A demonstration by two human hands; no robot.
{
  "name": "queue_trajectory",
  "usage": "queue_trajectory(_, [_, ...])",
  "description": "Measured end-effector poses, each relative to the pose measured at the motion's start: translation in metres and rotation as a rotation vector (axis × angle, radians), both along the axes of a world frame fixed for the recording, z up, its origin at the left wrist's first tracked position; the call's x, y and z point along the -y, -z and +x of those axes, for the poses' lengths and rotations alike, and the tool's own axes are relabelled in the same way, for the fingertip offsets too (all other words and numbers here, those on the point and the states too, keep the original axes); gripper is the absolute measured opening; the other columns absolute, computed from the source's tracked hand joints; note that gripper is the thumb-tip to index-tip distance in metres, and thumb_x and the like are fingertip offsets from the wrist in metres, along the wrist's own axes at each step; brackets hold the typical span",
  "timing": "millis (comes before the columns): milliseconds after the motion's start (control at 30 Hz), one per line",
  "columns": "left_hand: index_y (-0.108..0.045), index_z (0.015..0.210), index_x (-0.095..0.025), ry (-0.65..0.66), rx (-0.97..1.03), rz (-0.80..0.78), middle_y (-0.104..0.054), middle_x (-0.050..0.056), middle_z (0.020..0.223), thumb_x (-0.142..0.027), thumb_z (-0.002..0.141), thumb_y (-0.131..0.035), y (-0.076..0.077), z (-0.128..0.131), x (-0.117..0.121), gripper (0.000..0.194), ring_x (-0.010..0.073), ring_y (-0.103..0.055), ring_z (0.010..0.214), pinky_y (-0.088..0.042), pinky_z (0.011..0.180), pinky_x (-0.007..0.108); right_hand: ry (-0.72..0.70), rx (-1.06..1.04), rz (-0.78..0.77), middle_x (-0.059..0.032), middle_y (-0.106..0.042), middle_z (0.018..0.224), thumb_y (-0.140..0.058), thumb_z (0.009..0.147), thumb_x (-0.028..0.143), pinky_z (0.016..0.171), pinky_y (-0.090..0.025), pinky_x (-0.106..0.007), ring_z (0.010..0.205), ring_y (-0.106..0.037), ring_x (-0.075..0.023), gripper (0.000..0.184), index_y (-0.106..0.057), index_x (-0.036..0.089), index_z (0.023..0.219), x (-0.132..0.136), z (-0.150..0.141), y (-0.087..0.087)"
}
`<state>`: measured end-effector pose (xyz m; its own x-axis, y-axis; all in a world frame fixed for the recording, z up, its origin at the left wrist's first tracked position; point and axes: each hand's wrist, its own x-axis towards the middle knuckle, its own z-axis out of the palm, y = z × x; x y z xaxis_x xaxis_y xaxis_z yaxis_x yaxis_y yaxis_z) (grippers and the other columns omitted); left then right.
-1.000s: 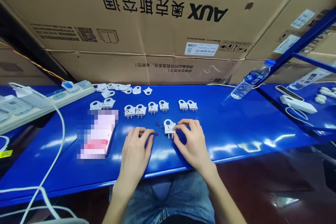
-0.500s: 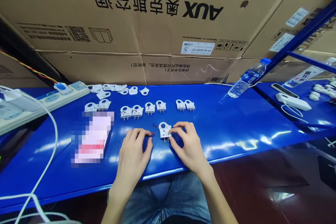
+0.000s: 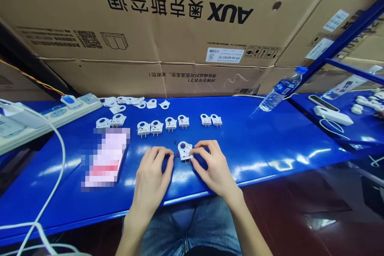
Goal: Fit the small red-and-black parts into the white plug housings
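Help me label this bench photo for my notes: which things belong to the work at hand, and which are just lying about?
At work: white two-pin plug, touched by the right hand; red-tipped wire at the left hand; row of white plugs; loose white plug shells.

Lying about: power strip; water bottle; blurred pink-and-white packet; AUX cartons.

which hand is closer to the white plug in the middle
Right: the right hand touches the plug on its right side; the left hand sits just left of it, not touching.
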<state>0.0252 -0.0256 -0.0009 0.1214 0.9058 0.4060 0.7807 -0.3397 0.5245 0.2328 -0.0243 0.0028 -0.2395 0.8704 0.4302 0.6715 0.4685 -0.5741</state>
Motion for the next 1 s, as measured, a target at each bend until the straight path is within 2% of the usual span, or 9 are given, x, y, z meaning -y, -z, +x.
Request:
queue_trajectory(167, [-0.062,0.103,-0.024,0.015,0.067,0.086,-0.068,0.004,0.101,-0.028,0.104,-0.053,-0.0057,0.0028,0.0013,0.010,0.0222,-0.064,0.099,-0.050,0.093,0.039,-0.020,-0.001,0.016,-0.0081,-0.064,0.116,-0.065,0.098,0.017,0.095,-0.056,-0.040,0.112,-0.059,-0.0237,0.017,-0.069,0.024,0.113,0.0010,-0.0008,-0.0021])
queue_trajectory(333, [-0.062,0.102,-0.024,0.078,0.057,0.072,-0.068,0.003,0.100,-0.026,0.104,-0.053,-0.0071,0.0042,0.0014,0.009,0.0219,-0.063,0.099,-0.051,0.090,0.038,-0.038,0.011,0.033,-0.0082,-0.066,0.115,-0.066,0.099,0.018,0.093,-0.057,-0.041,0.110,-0.060,-0.0240,0.016,-0.071,0.025,0.113,0.0021,-0.0019,-0.0055])
queue_trajectory(1000, [-0.060,0.103,-0.024,0.096,0.043,0.066,-0.068,0.005,0.101,-0.026,0.104,-0.053,-0.0053,0.0048,0.0002,0.008,0.0224,-0.063,0.099,-0.052,0.089,0.038,-0.054,0.047,0.081,-0.0080,-0.067,0.116,-0.065,0.101,0.022,0.091,-0.058,-0.041,0.109,-0.061,-0.0238,0.015,-0.072,0.025,0.114,0.0035,-0.0009,-0.0052])
